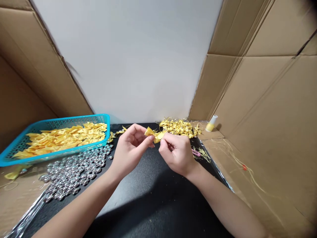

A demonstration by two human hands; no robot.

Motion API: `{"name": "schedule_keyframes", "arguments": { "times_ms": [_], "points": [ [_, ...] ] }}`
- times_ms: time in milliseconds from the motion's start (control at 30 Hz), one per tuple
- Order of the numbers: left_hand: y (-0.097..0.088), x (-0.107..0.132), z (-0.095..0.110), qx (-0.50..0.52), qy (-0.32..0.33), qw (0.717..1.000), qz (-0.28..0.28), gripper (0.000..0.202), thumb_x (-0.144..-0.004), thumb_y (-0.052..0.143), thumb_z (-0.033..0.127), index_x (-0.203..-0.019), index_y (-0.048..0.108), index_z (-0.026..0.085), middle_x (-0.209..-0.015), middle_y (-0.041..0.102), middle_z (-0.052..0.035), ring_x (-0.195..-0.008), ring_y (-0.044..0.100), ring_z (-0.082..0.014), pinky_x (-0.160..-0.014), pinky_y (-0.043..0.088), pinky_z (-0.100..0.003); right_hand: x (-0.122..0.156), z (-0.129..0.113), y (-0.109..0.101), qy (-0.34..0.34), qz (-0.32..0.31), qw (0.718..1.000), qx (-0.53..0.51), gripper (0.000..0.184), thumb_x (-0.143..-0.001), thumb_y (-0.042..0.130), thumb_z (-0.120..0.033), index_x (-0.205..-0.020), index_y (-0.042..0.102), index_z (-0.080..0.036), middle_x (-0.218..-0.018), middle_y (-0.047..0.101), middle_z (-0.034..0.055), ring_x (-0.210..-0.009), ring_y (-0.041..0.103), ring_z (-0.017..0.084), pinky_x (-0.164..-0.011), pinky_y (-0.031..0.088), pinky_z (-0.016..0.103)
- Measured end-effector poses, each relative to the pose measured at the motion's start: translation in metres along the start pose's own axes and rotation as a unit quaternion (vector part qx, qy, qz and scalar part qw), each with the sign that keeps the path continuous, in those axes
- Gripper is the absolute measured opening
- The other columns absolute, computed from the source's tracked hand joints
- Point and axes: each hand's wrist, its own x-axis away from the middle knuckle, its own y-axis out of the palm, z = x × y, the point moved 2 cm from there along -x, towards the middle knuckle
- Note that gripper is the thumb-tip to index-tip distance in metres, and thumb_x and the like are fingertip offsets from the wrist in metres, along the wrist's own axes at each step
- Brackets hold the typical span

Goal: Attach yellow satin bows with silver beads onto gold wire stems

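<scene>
My left hand [130, 148] and my right hand [177, 153] meet above the middle of the black work surface [148, 198]. Both pinch one small yellow ribbon bow [153, 134] between thumb and fingertips, the left hand on its left side, the right hand on its right end. A thin gold thread seems to run from the bow under my right fingers. Behind the hands lies a heap of finished yellow bows with gold thread [179, 127]. To the left, a blue plastic basket [15, 158] holds several flat yellow ribbon pieces [64, 137].
A spread of small silver beads [74, 172] lies in front of the basket. A small yellow bottle with a white cap [211, 123] stands at the back right. Cardboard walls [267, 99] close in both sides. Loose gold threads [245, 168] lie on the right cardboard.
</scene>
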Motion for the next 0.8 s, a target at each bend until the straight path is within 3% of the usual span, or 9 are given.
{"name": "schedule_keyframes", "arguments": {
  "times_ms": [333, 800],
  "points": [
    [0.004, 0.008, -0.001, -0.061, 0.044, 0.997, 0.021, 0.025, -0.079, 0.070, 0.029, -0.074, 0.048, 0.019, -0.072, 0.066, 0.0006, -0.062, 0.064, -0.0118, -0.058, 0.052, -0.021, 0.002, 0.001, 0.003, -0.002, -0.005, 0.999, 0.053, 0.027, -0.081, 0.043, -0.018, -0.060, 0.027, -0.022, -0.050, 0.031, -0.0053, -0.044, 0.032, 0.008, -0.047, 0.023, 0.024],
    [0.006, 0.015, -0.006, -0.093, 0.132, 0.985, 0.062, 0.020, -0.079, 0.068, 0.014, -0.072, 0.050, 0.019, -0.079, 0.070, 0.0001, -0.075, 0.067, -0.0123, -0.068, 0.057, -0.021, 0.004, -0.005, 0.004, -0.033, 0.020, 0.996, 0.082, 0.026, -0.081, 0.039, -0.016, -0.063, 0.022, -0.023, -0.051, 0.032, -0.0051, -0.045, 0.035, 0.009, -0.047, 0.025, 0.023]
  ]
}}
